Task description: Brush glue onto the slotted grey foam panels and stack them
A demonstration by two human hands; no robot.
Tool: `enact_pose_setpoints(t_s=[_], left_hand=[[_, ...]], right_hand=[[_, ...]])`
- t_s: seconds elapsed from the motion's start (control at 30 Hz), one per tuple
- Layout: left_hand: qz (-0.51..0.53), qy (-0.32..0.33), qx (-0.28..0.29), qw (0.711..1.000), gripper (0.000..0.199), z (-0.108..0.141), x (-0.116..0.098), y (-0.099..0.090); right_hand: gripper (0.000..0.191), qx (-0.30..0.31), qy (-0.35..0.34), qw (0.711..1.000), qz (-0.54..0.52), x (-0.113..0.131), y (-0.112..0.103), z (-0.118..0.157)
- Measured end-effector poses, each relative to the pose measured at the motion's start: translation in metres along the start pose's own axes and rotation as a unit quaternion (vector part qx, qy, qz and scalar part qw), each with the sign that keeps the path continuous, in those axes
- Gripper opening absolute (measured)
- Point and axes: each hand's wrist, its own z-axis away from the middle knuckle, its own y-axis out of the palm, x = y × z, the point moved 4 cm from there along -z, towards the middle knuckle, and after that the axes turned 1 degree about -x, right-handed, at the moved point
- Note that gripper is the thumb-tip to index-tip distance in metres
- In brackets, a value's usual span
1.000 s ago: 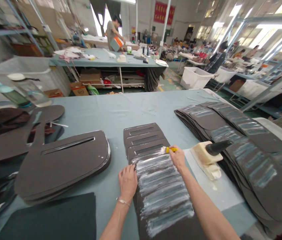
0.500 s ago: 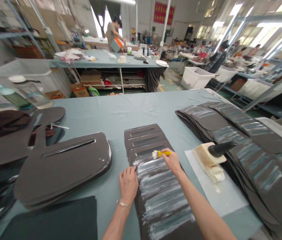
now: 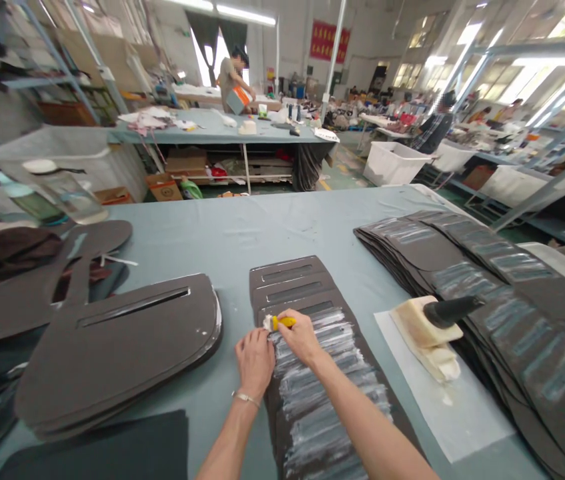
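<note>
Overlapping dark panels (image 3: 289, 277) with slots run down the middle of the table, and white streaks cover the nearer ones. My right hand (image 3: 299, 337) is closed round a yellow-handled brush (image 3: 283, 322); its white-coated bristles are at the left edge of a panel. Close beside the bristles, my left hand (image 3: 255, 360) rests at the panels' left edge, fingers bent and near one another; whether they pinch the edge is unclear. To the right, a cream container (image 3: 415, 327) with a black nozzle lies on a white sheet (image 3: 442, 413).
Large dark slotted pieces (image 3: 137, 353) lie at the left, with a dark sheet (image 3: 107, 447) nearer. Streaked panels (image 3: 502, 320) are stacked at the right. Bottles (image 3: 72, 193) stand at the back left. Beyond another table, a person (image 3: 232, 80) holds a box.
My right hand and the brush have moved left across the panel, from its right part to its left edge near my left hand. The view has shifted slightly.
</note>
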Motion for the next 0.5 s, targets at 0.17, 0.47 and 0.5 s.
enact_pose_setpoints(t_s=[0.17,0.47,0.5], left_hand=[[-0.011,-0.002,-0.007,1.000,0.026,0.003,0.001,0.003],[-0.021,-0.004,0.021,1.000,0.030,0.002,0.000,0.004],[-0.009,-0.011,0.031,0.999,0.032,0.001,0.005,0.008]], right_hand=[[0.022,-0.087,0.098,0.985,0.112,-0.073,-0.080,-0.010],[0.025,-0.179,0.148,0.965,0.126,-0.072,-0.138,0.006],[0.025,-0.199,0.164,0.960,0.108,-0.069,-0.146,0.017]])
